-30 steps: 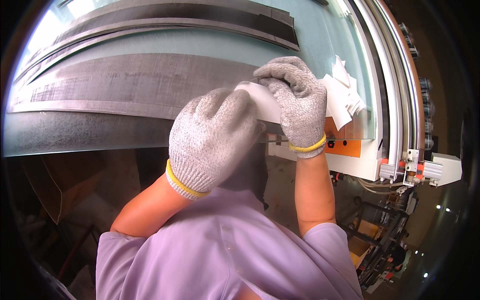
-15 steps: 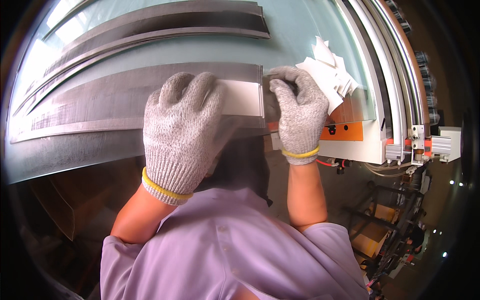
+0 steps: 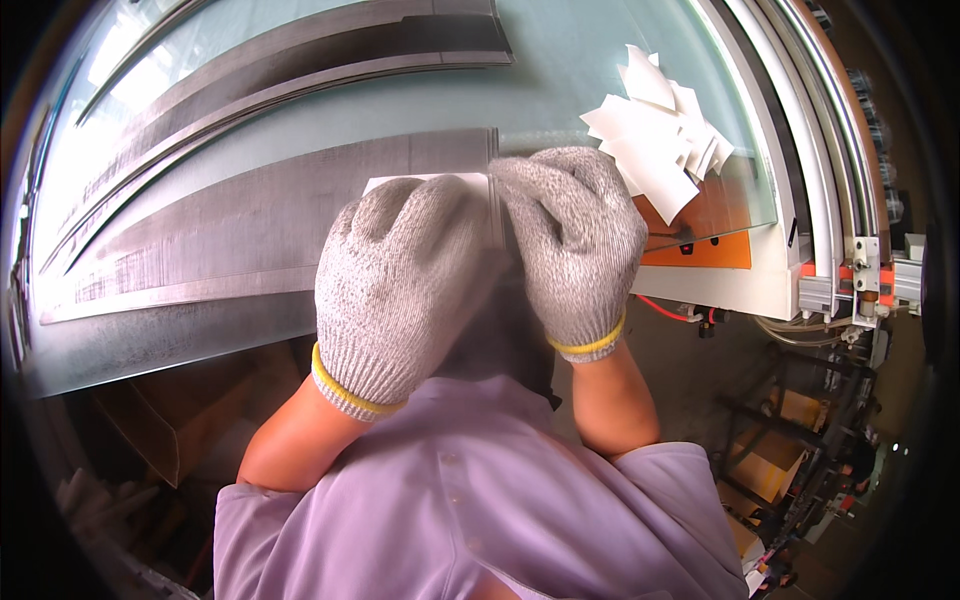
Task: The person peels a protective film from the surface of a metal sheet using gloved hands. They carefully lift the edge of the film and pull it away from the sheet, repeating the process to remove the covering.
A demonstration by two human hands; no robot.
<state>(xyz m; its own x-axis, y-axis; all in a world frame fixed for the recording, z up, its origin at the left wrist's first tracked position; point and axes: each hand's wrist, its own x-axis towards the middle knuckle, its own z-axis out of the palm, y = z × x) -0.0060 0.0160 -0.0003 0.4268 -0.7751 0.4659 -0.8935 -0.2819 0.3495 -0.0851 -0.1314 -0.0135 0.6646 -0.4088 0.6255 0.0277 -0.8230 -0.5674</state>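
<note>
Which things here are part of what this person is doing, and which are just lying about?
Seemingly in use:
left hand, over white sheet
right hand, at the near grey strip

Seemingly lying about:
heap of white pieces
farther grey strips

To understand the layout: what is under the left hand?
The left hand is over a white piece lying on a long grey panel. Only the white piece's far edge shows; whatever lies beneath the palm is covered.
</note>
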